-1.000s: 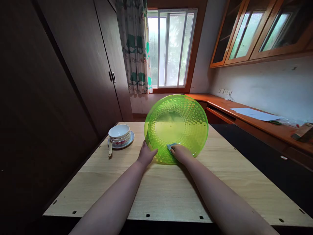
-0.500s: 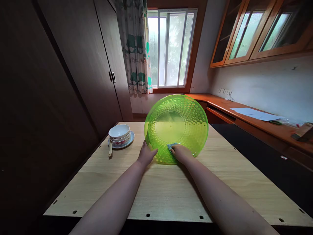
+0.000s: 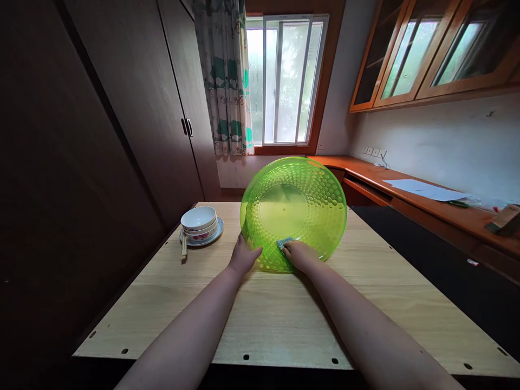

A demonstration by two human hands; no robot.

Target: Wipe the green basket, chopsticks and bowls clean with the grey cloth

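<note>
A translucent green plastic basin (image 3: 284, 208) is tipped up on the wooden table (image 3: 280, 319), its hollow side facing me. My left hand (image 3: 244, 255) grips the basin's lower left rim, thumb inside and the other fingers mostly hidden behind the wall. In my right hand (image 3: 301, 254) is a small grey-blue cloth (image 3: 284, 245), pinched in closed fingers against the lower inner wall of the basin.
To the left on the table, stacked white bowls (image 3: 199, 219) sit on a plate (image 3: 219, 230), with wooden chopsticks (image 3: 184, 246) leaning beside them. A dark wardrobe (image 3: 134, 97) rises at the left. Along the right wall runs a desk (image 3: 374, 172) with papers (image 3: 426, 189).
The cloth and my right fingers have shifted very slightly left on the basin wall. My left hand and the basin stay practically where they were.
</note>
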